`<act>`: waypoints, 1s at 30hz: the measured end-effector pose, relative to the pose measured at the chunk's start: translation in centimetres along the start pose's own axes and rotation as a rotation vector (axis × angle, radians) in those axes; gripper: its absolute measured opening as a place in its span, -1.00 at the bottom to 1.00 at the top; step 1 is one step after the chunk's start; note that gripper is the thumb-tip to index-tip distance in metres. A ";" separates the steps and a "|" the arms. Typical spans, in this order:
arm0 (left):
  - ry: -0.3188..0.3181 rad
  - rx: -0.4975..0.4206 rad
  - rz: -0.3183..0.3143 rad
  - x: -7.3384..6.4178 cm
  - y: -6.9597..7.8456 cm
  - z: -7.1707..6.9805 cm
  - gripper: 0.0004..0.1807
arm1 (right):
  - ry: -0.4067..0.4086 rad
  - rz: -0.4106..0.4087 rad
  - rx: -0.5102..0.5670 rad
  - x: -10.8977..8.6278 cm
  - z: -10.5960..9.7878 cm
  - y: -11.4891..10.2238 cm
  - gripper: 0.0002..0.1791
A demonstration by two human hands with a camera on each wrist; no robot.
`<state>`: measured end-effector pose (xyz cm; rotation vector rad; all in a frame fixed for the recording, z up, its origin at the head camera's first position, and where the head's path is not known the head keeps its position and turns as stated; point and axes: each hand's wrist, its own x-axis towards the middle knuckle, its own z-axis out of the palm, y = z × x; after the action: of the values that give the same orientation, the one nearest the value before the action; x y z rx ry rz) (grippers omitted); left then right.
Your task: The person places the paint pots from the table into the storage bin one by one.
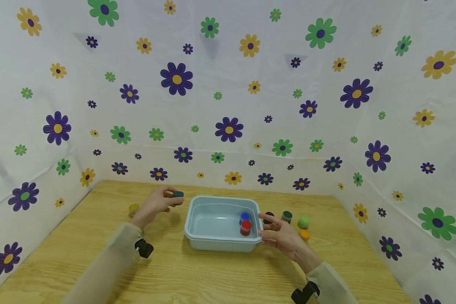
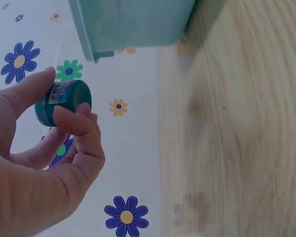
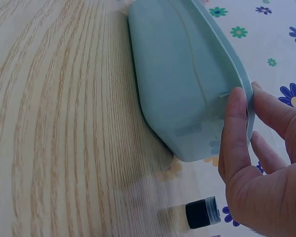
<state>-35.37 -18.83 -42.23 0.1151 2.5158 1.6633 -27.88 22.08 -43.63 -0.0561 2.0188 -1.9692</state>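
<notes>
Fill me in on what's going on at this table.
A person is handling small jars around a light blue basin. The left hand pinches a teal jar, held up left of the basin, while the right hand holds the basin's right end by the rim. A blue jar and a red jar are inside it. A yellow jar stands by the left wrist; black, dark green, light green and orange ones are on the right.

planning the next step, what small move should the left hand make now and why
Probably the left hand should shift its teal jar right, over the light-blue tub: the jar is pinched just left of it, a blue jar and red jar already sit inside, and the right hand is at its rim.
</notes>
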 end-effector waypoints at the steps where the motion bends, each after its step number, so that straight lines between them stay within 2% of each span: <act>1: 0.010 -0.001 0.006 0.0 0.0 0.2 -0.42 | -0.002 0.002 0.003 0.0 0.0 0.0 -0.20; 11: 0.057 -0.036 0.049 0.2 0.8 2.2 -0.38 | 0.000 0.001 -0.001 -0.1 0.1 0.0 -0.21; 20: 0.040 -0.049 0.107 -0.2 2.4 4.5 -0.41 | -0.003 0.002 -0.007 -0.1 0.0 -0.2 -0.17; 25: -0.008 -0.072 0.146 -0.6 3.1 5.8 -0.51 | 0.005 -0.001 -0.007 -0.1 0.1 -0.2 -0.18; 30: -0.006 -0.032 0.159 -1.0 3.7 7.1 -0.54 | 0.014 0.005 -0.002 -0.1 0.2 -0.2 -0.21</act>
<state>-33.38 -11.06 -41.55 0.3243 2.5332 1.7557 -27.79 21.93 -43.44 -0.0377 2.0283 -1.9695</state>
